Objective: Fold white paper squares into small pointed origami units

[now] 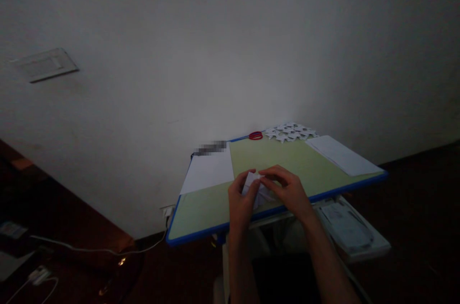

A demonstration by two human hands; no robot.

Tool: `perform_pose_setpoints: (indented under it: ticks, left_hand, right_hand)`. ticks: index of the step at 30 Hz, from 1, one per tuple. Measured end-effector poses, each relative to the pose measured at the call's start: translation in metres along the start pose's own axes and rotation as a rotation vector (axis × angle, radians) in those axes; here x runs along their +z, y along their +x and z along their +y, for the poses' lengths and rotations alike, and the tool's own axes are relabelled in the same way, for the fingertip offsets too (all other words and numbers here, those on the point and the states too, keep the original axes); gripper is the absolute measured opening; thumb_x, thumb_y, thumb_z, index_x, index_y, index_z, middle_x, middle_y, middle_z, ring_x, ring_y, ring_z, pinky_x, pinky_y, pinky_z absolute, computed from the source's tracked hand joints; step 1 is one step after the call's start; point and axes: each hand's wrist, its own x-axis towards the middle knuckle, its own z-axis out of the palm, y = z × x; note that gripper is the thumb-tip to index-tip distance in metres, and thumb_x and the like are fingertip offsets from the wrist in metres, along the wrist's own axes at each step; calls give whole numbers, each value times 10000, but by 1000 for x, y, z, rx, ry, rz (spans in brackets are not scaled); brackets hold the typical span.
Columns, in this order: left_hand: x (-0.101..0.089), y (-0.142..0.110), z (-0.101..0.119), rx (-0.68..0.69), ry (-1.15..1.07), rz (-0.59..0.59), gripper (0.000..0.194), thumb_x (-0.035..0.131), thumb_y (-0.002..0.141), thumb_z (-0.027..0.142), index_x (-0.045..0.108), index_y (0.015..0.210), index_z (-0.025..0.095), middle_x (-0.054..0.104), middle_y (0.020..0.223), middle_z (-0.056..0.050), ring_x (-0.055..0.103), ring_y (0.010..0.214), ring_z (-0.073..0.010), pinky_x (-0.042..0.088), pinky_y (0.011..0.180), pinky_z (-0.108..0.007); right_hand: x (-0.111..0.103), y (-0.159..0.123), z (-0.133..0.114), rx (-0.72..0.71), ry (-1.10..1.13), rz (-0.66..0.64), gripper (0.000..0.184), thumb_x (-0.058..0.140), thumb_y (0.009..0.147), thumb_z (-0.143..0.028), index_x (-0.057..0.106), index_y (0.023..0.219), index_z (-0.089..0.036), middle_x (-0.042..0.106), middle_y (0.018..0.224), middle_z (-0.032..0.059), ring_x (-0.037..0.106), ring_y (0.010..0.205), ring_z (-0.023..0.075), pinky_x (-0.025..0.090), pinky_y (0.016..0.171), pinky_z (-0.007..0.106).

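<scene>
Near the front edge of a green-topped desk (204, 213), a partly folded piece of white paper (264, 196) is held between both hands. My left hand (243, 194) is closed on its left side, with the thumb lying over the paper. From the other side, my right hand (287, 186) pinches the paper's upper edge between thumb and fingers. The fingertips of the two hands nearly meet there. Parts of the folds are hidden behind the fingers.
Several small folded white paper pieces (291, 131) lie at the back right, beside red-handled scissors (255, 136). A stack of white paper (343, 154) rests on the right, and a white sheet (208, 170) on the left. A white drawer or tray (352, 230) juts out below the desk's right side.
</scene>
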Motion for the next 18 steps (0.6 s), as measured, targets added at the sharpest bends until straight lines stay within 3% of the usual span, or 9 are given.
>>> perform_pose_setpoints:
  ticks: [18]
  left_hand:
    - [-1, -3, 4, -21, 15, 4, 358, 769, 821, 368, 772, 1121, 173, 779, 1130, -115, 717, 1038, -281, 533, 928, -378]
  right_hand:
    - [0, 0, -10, 82, 105, -17, 184, 760, 853, -361, 794, 991, -243, 729, 985, 49, 700, 955, 220, 574, 858, 335]
